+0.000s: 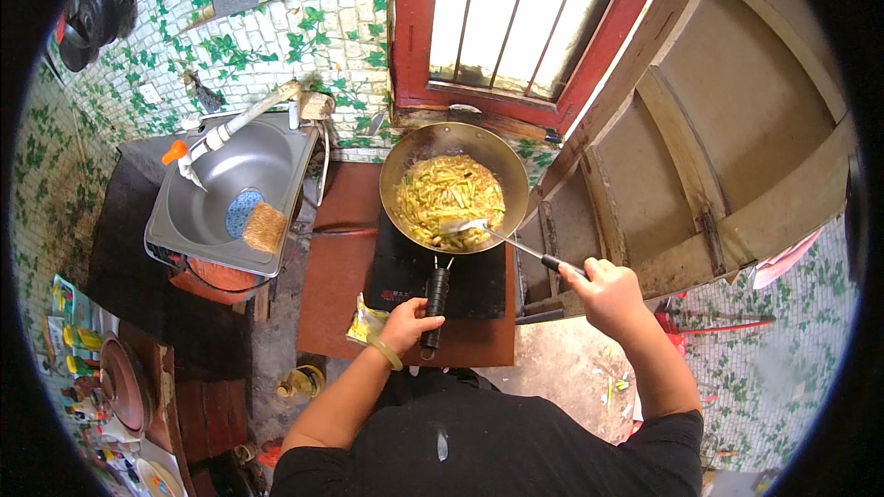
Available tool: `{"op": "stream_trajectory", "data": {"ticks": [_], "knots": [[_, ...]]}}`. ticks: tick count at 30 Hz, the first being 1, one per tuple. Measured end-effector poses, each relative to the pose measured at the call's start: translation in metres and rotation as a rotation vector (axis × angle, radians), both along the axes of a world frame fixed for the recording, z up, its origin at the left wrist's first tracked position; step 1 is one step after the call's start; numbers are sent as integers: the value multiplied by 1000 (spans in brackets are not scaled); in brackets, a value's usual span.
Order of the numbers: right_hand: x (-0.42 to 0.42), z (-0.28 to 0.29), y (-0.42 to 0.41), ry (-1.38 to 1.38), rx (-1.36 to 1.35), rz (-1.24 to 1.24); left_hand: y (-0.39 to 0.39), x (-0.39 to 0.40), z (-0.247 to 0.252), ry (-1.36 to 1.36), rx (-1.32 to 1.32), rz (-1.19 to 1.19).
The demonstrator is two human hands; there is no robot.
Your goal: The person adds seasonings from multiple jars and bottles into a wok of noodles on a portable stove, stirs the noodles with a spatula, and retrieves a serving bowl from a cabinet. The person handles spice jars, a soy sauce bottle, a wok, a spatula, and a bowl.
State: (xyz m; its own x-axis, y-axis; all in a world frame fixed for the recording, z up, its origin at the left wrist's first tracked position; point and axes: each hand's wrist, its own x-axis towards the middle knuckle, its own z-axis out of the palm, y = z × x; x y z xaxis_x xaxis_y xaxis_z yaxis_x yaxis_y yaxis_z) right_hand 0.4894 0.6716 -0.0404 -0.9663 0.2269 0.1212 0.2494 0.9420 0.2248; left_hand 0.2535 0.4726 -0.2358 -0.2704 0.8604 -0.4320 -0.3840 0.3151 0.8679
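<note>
A metal wok (450, 137) stands on a black induction cooker (476, 290). Inside it is a pile of shredded food with green strips (452, 186), lightly steaming. My right hand (611, 293) grips the black end of a metal spatula (518, 245); its blade rests in the food at the wok's near right side. With the thumb across the top, my left hand (406, 326) holds the wok's black handle (435, 300), which points towards me. A yellow and white packet (366, 319) sits against the left side of that hand; whether the hand touches it is unclear.
The cooker sits on a reddish-brown tabletop (331, 297). To the left is a steel sink (207, 203) with a tap (228, 131), a blue sponge (244, 210) and a brown scrubber (264, 228). A barred window (504, 14) lies behind the wok, and a wooden panel (663, 152) slants close on the right. An oil bottle (300, 384) stands low left.
</note>
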Motion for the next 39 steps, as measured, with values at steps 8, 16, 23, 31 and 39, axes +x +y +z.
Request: {"op": "stream_trajectory", "data": {"ticks": [8, 16, 23, 31, 39], "knots": [[-38, -87, 10, 89, 219, -92, -7, 13, 1, 116, -1, 97], [-9, -69, 11, 209, 194, -120, -33, 22, -14, 69, -187, 327], [-26, -156, 36, 211, 213, -120, -41, 42, -23, 90, -229, 418], [-25, -141, -5, 347, 6, 331, -69, 70, -44, 70, -283, 443], [-75, -243, -49, -8, -188, 346, -74, 73, -54, 69, -368, 385]]}}
